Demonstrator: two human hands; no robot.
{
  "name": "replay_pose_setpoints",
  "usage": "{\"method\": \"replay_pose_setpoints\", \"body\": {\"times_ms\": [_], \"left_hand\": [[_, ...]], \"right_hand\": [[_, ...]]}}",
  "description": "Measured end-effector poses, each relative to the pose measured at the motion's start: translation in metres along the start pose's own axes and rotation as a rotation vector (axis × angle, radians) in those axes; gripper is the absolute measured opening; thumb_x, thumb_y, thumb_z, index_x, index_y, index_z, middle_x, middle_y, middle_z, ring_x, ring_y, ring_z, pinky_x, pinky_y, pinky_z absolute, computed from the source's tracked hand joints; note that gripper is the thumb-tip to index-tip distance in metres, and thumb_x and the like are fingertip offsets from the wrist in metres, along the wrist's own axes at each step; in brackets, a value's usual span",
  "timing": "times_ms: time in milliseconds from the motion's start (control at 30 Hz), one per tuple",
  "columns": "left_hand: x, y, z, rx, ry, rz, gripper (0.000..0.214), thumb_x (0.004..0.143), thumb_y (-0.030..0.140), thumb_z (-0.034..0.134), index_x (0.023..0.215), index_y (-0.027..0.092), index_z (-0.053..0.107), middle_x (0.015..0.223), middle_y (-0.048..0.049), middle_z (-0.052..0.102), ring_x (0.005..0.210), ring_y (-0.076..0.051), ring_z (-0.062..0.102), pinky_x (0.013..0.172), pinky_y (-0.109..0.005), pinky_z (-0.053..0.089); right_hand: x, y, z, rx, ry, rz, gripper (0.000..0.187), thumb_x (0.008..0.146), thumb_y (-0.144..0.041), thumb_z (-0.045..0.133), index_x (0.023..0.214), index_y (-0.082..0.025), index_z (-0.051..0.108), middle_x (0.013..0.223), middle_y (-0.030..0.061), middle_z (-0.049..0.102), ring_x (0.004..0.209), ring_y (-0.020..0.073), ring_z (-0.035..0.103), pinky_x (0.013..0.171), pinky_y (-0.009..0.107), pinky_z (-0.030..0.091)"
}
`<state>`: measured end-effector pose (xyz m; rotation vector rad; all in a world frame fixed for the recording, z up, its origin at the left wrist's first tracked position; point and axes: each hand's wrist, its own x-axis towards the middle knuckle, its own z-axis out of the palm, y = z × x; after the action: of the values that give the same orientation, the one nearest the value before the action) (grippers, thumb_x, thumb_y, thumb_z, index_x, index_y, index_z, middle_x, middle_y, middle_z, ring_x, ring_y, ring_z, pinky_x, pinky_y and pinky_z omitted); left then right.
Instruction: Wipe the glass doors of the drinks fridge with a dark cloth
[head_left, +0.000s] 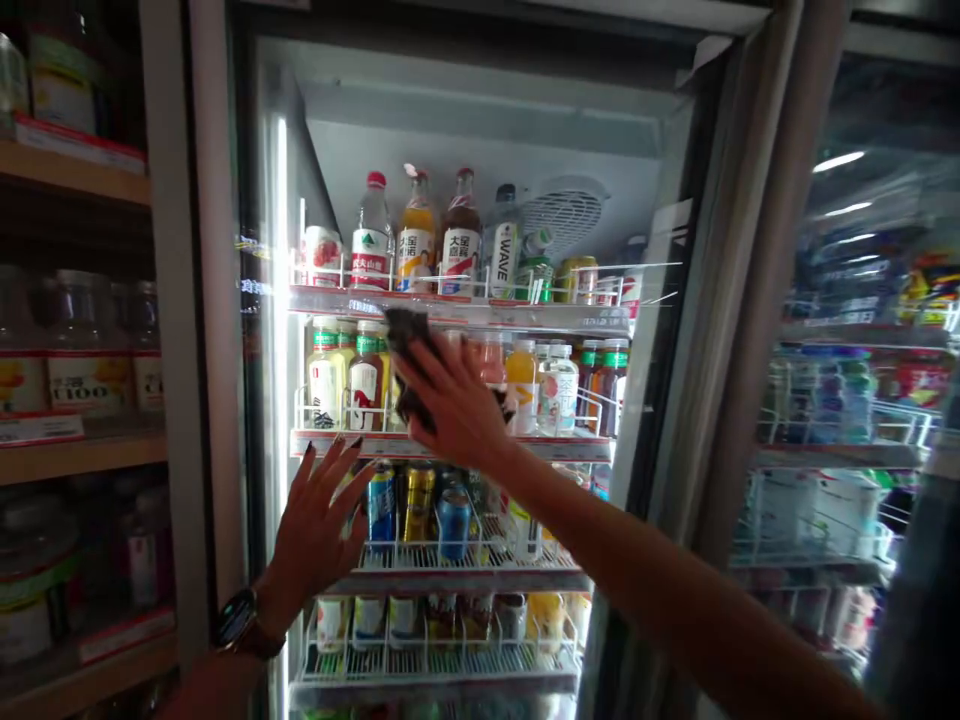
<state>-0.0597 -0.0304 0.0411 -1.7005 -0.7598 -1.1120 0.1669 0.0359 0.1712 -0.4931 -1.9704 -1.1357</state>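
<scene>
My right hand (457, 400) presses a dark cloth (409, 340) flat against the glass door (637, 400) of a drinks fridge, at the height of the second shelf. The cloth sticks out above and below the fingers. My left hand (319, 530) rests lower on the same glass with its fingers spread and holds nothing; a watch (238, 620) sits on its wrist. Behind the glass, wire shelves hold rows of bottles (416, 240) and cans (420, 505).
Wooden shelves (75, 455) with jars and packets stand to the left of the fridge. A second glass-door fridge (862, 400) full of goods stands to the right, with a metal door frame (757, 300) between the two.
</scene>
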Motion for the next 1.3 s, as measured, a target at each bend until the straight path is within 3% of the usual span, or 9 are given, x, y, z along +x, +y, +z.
{"method": "replay_pose_setpoints", "body": {"times_ms": [100, 200, 333, 500, 633, 833, 967, 1133, 1300], "left_hand": [[0.025, -0.017, 0.002, 0.029, 0.038, 0.027, 0.063, 0.092, 0.012, 0.057, 0.154, 0.023, 0.045, 0.159, -0.0118, 0.049, 0.157, -0.029, 0.034, 0.131, -0.056, 0.027], [0.034, -0.023, 0.012, 0.070, 0.070, 0.000, 0.067, 0.092, 0.012, 0.057, 0.156, 0.023, 0.042, 0.162, -0.0109, 0.045, 0.158, -0.028, 0.031, 0.132, -0.055, 0.025], [0.030, -0.021, 0.025, 0.134, 0.066, -0.035, 0.069, 0.093, 0.016, 0.058, 0.159, 0.024, 0.038, 0.167, -0.0093, 0.037, 0.159, -0.028, 0.028, 0.133, -0.054, 0.022], [0.025, -0.024, 0.025, 0.144, 0.074, -0.004, 0.073, 0.093, 0.016, 0.059, 0.161, 0.026, 0.036, 0.168, -0.0087, 0.035, 0.158, -0.030, 0.029, 0.132, -0.057, 0.024], [0.025, -0.027, 0.022, 0.143, 0.078, 0.012, 0.073, 0.093, 0.017, 0.059, 0.161, 0.028, 0.037, 0.168, -0.0077, 0.036, 0.157, -0.030, 0.032, 0.133, -0.055, 0.024], [0.025, -0.027, 0.026, 0.141, 0.104, 0.013, 0.073, 0.092, 0.019, 0.060, 0.161, 0.031, 0.037, 0.167, -0.0045, 0.037, 0.156, -0.030, 0.035, 0.133, -0.055, 0.023], [0.025, -0.025, 0.026, 0.132, 0.094, 0.012, 0.074, 0.093, 0.019, 0.060, 0.162, 0.029, 0.036, 0.168, -0.0060, 0.035, 0.157, -0.030, 0.031, 0.134, -0.055, 0.022], [0.024, -0.023, 0.027, 0.131, 0.106, -0.002, 0.070, 0.094, 0.016, 0.057, 0.160, 0.026, 0.038, 0.168, -0.0070, 0.035, 0.158, -0.028, 0.030, 0.134, -0.054, 0.022], [0.022, -0.022, 0.029, 0.110, 0.136, -0.001, 0.063, 0.094, 0.015, 0.058, 0.155, 0.022, 0.046, 0.165, -0.0094, 0.041, 0.157, -0.028, 0.032, 0.133, -0.052, 0.023]], "right_hand": [[0.079, 0.042, -0.014, -0.065, 0.117, 0.215, 0.071, 0.096, -0.037, 0.049, 0.163, -0.017, 0.032, 0.173, 0.0106, 0.026, 0.162, 0.0365, 0.015, 0.131, 0.064, 0.014], [0.115, 0.039, -0.012, -0.096, 0.192, 0.380, 0.071, 0.098, -0.035, 0.044, 0.163, -0.014, 0.028, 0.173, 0.0125, 0.024, 0.162, 0.0369, 0.012, 0.131, 0.065, 0.013], [0.100, -0.006, 0.005, -0.060, 0.215, 0.333, 0.068, 0.099, -0.035, 0.042, 0.163, -0.013, 0.030, 0.173, 0.0110, 0.025, 0.162, 0.0346, 0.014, 0.132, 0.061, 0.017], [0.060, -0.024, 0.008, -0.043, 0.079, -0.052, 0.069, 0.097, -0.040, 0.049, 0.160, -0.014, 0.037, 0.172, 0.0099, 0.031, 0.160, 0.0334, 0.021, 0.133, 0.056, 0.017], [0.036, 0.041, -0.018, -0.095, 0.008, -0.164, 0.070, 0.095, -0.040, 0.052, 0.161, -0.020, 0.037, 0.171, 0.0063, 0.033, 0.161, 0.0305, 0.019, 0.133, 0.054, 0.019], [-0.026, 0.180, -0.064, -0.210, 0.209, 0.296, 0.069, 0.097, -0.036, 0.043, 0.163, -0.019, 0.032, 0.171, 0.0115, 0.030, 0.162, 0.0330, 0.019, 0.128, 0.061, 0.025], [-0.025, 0.216, -0.067, -0.246, 0.293, 0.399, 0.069, 0.096, -0.038, 0.042, 0.161, -0.019, 0.035, 0.170, 0.0137, 0.033, 0.160, 0.0350, 0.023, 0.126, 0.064, 0.027], [0.075, 0.190, -0.039, -0.242, 0.424, 0.432, 0.067, 0.099, -0.042, 0.036, 0.161, -0.018, 0.033, 0.167, 0.0172, 0.034, 0.159, 0.0375, 0.024, 0.122, 0.071, 0.027], [0.155, 0.088, -0.009, -0.192, 0.328, 0.274, 0.067, 0.100, -0.039, 0.035, 0.162, -0.014, 0.030, 0.170, 0.0159, 0.029, 0.161, 0.0373, 0.016, 0.126, 0.069, 0.020]]}}
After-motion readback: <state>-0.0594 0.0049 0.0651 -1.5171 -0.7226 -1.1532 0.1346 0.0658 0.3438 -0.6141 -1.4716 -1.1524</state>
